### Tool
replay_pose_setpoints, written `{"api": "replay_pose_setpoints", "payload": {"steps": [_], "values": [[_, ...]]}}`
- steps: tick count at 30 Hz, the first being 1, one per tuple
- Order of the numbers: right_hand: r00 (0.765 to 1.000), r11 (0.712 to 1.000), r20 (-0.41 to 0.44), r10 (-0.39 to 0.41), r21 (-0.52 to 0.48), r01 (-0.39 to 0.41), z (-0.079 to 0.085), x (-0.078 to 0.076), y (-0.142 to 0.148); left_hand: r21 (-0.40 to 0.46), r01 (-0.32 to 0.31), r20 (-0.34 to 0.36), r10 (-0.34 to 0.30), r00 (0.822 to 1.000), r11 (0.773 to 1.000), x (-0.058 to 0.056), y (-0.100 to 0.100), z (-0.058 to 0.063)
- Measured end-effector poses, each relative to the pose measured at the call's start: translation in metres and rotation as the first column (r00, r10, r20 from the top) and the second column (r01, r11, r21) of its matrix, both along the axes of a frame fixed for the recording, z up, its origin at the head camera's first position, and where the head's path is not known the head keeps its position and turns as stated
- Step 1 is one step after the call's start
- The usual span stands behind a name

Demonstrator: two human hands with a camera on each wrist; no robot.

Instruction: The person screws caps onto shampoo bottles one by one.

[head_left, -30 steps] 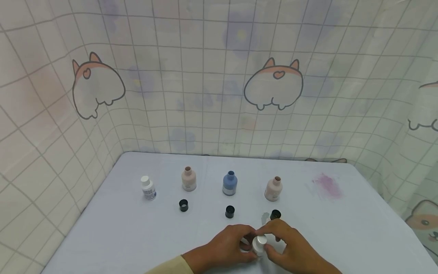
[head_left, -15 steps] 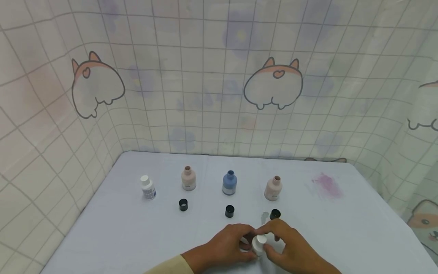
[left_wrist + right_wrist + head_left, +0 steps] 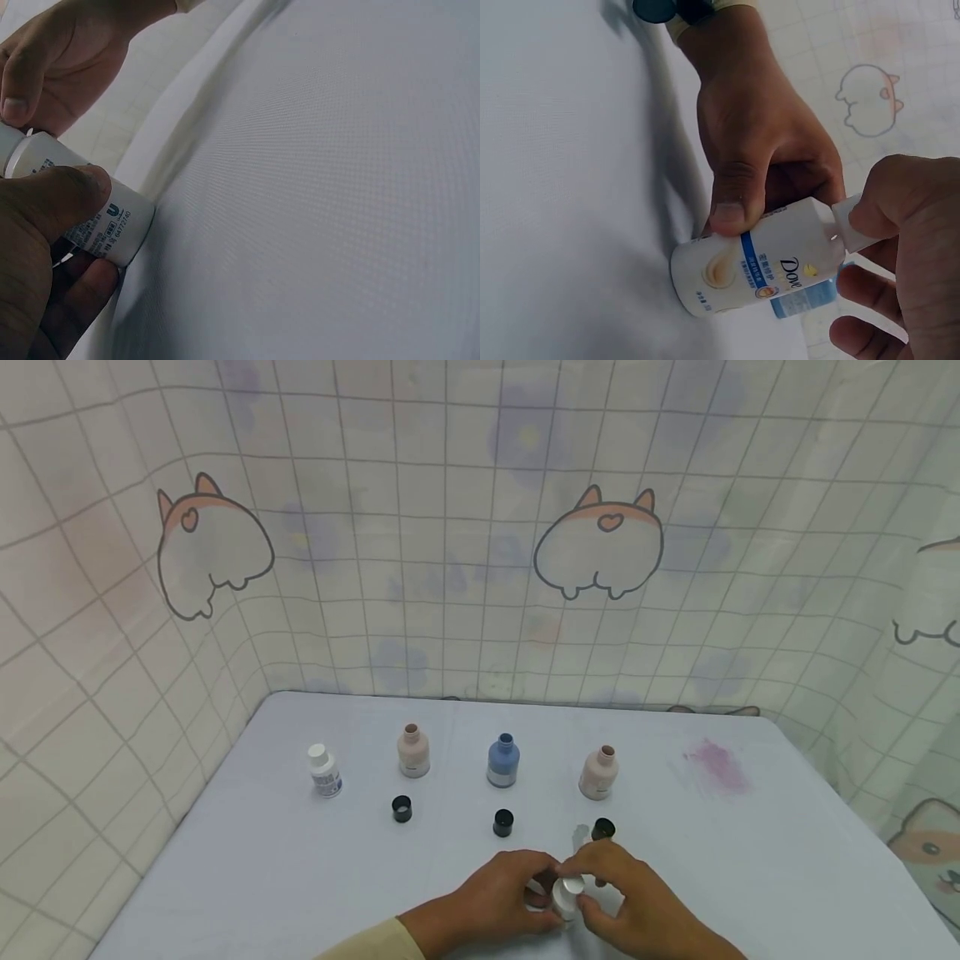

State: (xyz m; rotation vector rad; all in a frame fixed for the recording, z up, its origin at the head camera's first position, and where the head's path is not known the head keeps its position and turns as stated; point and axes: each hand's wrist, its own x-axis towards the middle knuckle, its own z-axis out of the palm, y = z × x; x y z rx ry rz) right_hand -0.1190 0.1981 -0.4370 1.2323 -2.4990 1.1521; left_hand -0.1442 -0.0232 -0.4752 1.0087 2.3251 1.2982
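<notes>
The white Dove bottle (image 3: 769,259) is near the table's (image 3: 300,885) near edge, right of centre. Both hands meet on it: the left hand (image 3: 504,897) is clamped round the body, the right hand (image 3: 637,897) pinches the white cap (image 3: 843,219). Uncapping seems under way; whether the cap is loose, I cannot tell. Farther off, 2 pale pink bottles (image 3: 414,757) (image 3: 598,778) and 1 blue bottle (image 3: 503,766) stand open, 3 black caps (image 3: 402,810) (image 3: 503,824) (image 3: 603,828) nearer; the leftmost bottle (image 3: 326,777) remains capped. Legible: "Dove" and a code ending 772740.
</notes>
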Motion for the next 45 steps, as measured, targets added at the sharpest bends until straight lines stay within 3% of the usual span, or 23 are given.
{"api": "replay_pose_setpoints", "payload": {"steps": [7,14,21,27,34,37,41,45], "values": [[0.995,0.996,0.055,-0.088,0.034,0.086,0.0013,0.0052,-0.0004,0.009,-0.008,0.061,0.008,0.998,1.0,-0.0003,0.001,-0.0018],[0.998,1.0,0.051,-0.027,0.014,0.026,0.0045,0.0039,0.0001,0.002,-0.011,0.067,0.01,0.998,1.0,-0.0002,0.0002,-0.0015],[0.994,0.996,0.074,-0.084,0.04,0.081,0.0029,0.0049,-0.0005,-0.008,-0.013,0.061,0.013,0.998,1.0,0.0003,0.0002,-0.0001],[1.0,1.0,0.01,0.003,-0.011,-0.003,0.0012,0.0016,0.0002,-0.013,-0.006,0.03,0.006,1.0,1.0,0.0006,-0.0001,0.0003],[0.988,0.99,0.086,-0.13,0.066,0.124,0.002,0.0045,-0.0002,-0.024,-0.011,0.051,0.012,0.999,1.0,0.0007,-0.0003,0.0015],[0.99,0.993,0.088,-0.11,0.059,0.105,0.0037,0.004,-0.0003,-0.031,-0.01,0.029,0.011,1.0,0.999,0.0011,-0.0006,0.0015],[0.998,1.0,0.059,-0.025,0.017,0.024,0.0053,0.0019,-0.0004,-0.026,-0.012,0.034,0.013,0.999,1.0,0.0005,-0.0012,0.0009],[0.994,0.996,0.068,-0.081,0.035,0.079,0.0046,0.0035,-0.0014,-0.01,-0.01,0.052,0.01,0.999,1.0,-0.0001,-0.0012,0.0008]]}}
